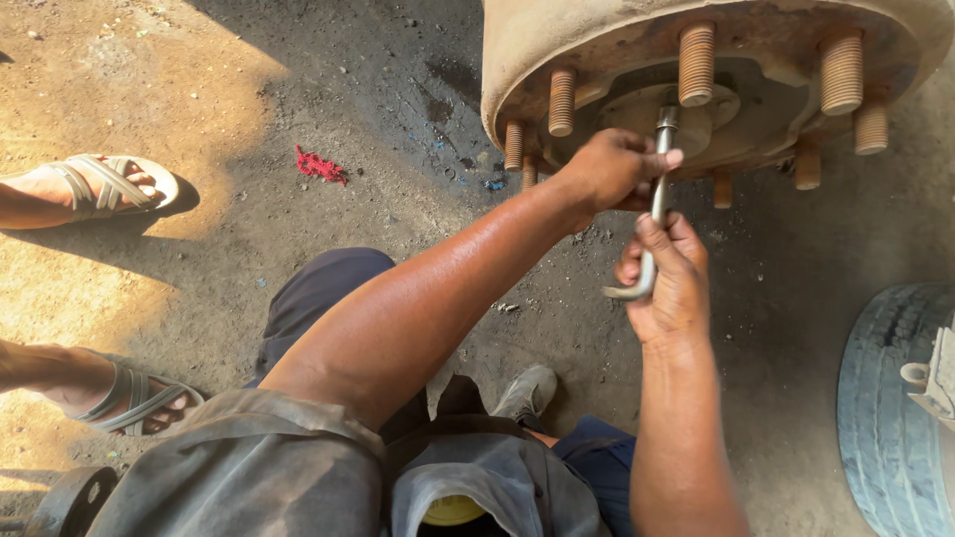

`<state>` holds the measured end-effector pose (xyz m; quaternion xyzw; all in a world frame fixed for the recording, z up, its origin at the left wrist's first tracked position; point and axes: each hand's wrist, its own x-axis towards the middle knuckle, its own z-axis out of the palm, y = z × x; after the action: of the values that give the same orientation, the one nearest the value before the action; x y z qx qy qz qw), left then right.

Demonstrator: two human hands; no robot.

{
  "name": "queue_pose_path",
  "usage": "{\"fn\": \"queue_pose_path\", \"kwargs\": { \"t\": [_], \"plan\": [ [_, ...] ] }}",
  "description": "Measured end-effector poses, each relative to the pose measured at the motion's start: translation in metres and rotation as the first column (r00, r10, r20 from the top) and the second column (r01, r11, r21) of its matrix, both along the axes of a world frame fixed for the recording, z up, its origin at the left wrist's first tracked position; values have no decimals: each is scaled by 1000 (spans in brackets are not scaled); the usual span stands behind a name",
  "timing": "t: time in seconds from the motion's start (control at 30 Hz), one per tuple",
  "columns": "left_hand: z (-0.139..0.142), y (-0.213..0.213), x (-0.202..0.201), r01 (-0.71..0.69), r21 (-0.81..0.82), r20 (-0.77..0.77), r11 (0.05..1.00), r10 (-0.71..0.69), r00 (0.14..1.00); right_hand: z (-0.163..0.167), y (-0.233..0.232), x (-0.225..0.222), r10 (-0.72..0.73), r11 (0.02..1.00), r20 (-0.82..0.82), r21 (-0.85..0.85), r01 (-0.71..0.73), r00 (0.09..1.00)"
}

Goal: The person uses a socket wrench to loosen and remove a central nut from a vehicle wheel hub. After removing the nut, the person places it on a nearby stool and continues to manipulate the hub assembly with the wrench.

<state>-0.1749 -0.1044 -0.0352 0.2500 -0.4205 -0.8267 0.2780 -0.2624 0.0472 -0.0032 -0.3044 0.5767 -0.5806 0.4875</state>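
I see the wheel hub (716, 70) ahead at upper right, the wrench (657, 199) before it. My left hand (617, 169) grips above my right hand (671, 283). A tyre (885, 408) lies right; two sandalled feet (99, 184) left.

A red scrap (318, 165) lies on the dirt ground (328, 89), well left of the fingers. Farther left, two sandalled feet (95, 184) of another person stand at the frame's edge. A worn tyre (890, 418) sits low to the right of the fingers, and a grey shoe (527, 393) rests below them.
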Motion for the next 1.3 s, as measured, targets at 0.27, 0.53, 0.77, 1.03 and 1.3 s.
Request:
{"fn": "queue_pose_path", "kwargs": {
  "t": [0.27,0.53,0.77,1.03,1.3],
  "plan": [
    [0,1,3,-17,-68,-1,997,17,1000,17,5,21,5,1000,42,-11,-4,999],
    [-10,-2,4,-213,91,-69,973,220,973,-10,43,3,34,999,-57,-38,-36,998],
    [11,1,-5,-456,216,-16,863,470,883,-41,83,1,-83,996,-57,31,85,995],
    [47,33,-46,-743,-280,251,608,793,555,-36,100,-9,-139,987,-36,-81,136,990],
    [37,19,-80,-788,-461,356,409,898,258,4,138,-30,-147,976,-27,-165,141,989]
  ]
}}
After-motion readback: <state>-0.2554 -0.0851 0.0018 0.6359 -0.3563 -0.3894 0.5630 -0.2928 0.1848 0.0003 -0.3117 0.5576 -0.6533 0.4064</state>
